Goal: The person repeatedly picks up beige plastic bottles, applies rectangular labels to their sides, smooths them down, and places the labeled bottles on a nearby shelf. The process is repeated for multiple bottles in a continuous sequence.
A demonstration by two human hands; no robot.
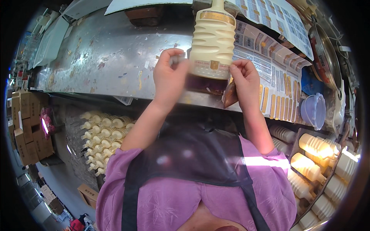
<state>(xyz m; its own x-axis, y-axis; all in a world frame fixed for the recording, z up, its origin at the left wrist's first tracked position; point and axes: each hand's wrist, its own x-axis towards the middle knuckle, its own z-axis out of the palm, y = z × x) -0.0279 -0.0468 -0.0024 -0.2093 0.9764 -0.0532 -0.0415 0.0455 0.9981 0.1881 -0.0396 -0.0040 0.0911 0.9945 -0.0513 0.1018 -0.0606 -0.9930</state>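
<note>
A cream ribbed bottle (214,40) lies in front of me with its neck pointing away. It carries a gold label (217,16) near the shoulder and a pale band label with a gold crest (214,65) near its base. Beneath it is a dark purplish support (206,84). My left hand (169,77), its fingers curled and partly blurred, is at the base's left side; a small greyish thing (176,59) shows at them. My right hand (246,79) pinches at the base's right edge. Below its palm is a brown pointed piece (231,95); whether that hand holds it is unclear.
Label sheets (279,73) cover the bench's right side, near a pale blue bucket (313,111) and a round metal pan (325,54). The metal bench (104,57) extends left. Many cream bottles (106,134) stand low at left; more lie in a crate (308,165) at right.
</note>
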